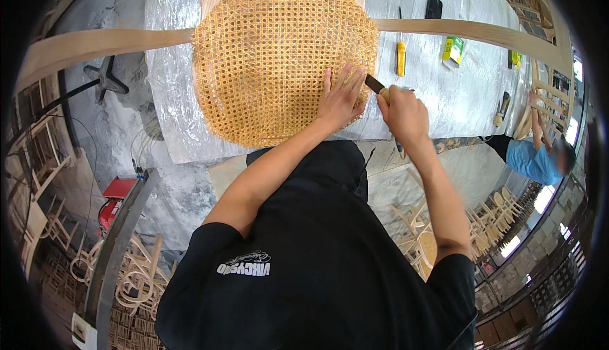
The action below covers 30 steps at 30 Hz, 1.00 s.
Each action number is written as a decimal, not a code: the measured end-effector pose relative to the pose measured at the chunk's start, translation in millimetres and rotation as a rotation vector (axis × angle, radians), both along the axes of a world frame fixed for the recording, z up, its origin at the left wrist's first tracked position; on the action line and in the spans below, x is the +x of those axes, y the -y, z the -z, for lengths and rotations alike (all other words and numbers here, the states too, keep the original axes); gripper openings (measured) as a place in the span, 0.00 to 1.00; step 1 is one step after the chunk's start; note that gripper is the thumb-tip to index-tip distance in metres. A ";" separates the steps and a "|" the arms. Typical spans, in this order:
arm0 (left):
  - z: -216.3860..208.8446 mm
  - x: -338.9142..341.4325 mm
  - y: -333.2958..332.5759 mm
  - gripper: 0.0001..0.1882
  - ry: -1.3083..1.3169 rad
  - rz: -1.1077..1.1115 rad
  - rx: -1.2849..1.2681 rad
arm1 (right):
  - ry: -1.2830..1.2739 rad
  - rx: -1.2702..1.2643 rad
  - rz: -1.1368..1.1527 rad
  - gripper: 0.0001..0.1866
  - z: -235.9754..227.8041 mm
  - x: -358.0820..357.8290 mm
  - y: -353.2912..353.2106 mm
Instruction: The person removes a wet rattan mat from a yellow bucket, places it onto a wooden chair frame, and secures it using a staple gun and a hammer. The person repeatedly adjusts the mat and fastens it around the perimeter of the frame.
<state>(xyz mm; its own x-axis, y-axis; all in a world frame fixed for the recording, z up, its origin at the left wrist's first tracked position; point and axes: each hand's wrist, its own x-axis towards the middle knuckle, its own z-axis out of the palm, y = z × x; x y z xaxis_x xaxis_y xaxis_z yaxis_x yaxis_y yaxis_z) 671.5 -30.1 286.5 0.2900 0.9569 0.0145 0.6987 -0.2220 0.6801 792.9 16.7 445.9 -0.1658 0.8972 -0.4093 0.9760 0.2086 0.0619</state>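
Note:
A woven cane panel (266, 64) with an open mesh lies over the seat of a pale wooden chair frame (444, 28). My left hand (342, 99) rests flat on the cane's lower right part, fingers spread. Just right of it, my right hand (406, 115) grips a knife (374, 84) with a dark, broad blade. Its handle is mostly hidden in my fist. The blade meets the panel's right edge, close to my left fingertips; whether it cuts in cannot be told.
Clear plastic covers the worktable (171, 96). To the right lie a yellow-handled tool (401, 58), a black flat object (434, 6), a green-and-white box (453, 51) and a dark-bladed tool (502, 109). Another person (536, 160) in blue works at far right. Chair frames (136, 274) stand lower left.

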 end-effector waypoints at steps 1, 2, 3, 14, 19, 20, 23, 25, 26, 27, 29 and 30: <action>0.7 -0.2 -0.4 0.42 0.009 -0.003 0.010 | -0.033 0.075 0.004 0.14 2.9 -0.6 8.5; 1.8 -0.2 -1.5 0.42 -0.004 0.002 0.002 | -0.019 0.085 0.016 0.15 6.2 0.3 11.8; 1.8 -0.3 -1.9 0.41 -0.017 0.009 -0.008 | -0.005 0.093 0.030 0.15 7.6 -0.3 14.4; 0.1 -11.5 -10.2 0.39 -0.070 -0.026 -0.030 | -0.037 -0.019 -0.018 0.17 10.4 3.9 -14.0; -3.6 -130.1 -12.9 0.44 -0.353 -0.593 -0.144 | -0.065 0.034 -0.027 0.17 22.2 7.4 -5.5; -1.3 -166.4 1.6 0.45 -0.425 -0.695 0.005 | -0.073 0.036 -0.022 0.17 21.8 7.3 -5.9; -10.0 -225.0 11.0 0.48 -0.663 -0.841 -0.009 | -0.050 0.005 -0.018 0.17 19.2 4.0 -10.5; -25.2 -235.6 7.6 0.47 -0.539 -0.828 -0.153 | -0.025 -0.025 0.010 0.16 20.1 2.2 -10.0; -29.3 -239.0 6.9 0.46 -0.416 -0.875 -0.225 | -0.011 -0.039 0.026 0.16 19.8 1.3 -9.6; -28.7 -244.2 8.8 0.44 -0.293 -0.928 -0.295 | 0.002 -0.039 0.026 0.16 18.6 -0.9 -10.7; -23.3 -247.9 9.0 0.31 -0.039 -0.966 -0.189 | 0.028 -0.044 0.033 0.16 13.9 -3.6 -8.5; -20.6 -249.2 8.8 0.30 0.022 -0.977 -0.192 | 0.041 -0.049 0.023 0.17 12.1 -4.9 -7.9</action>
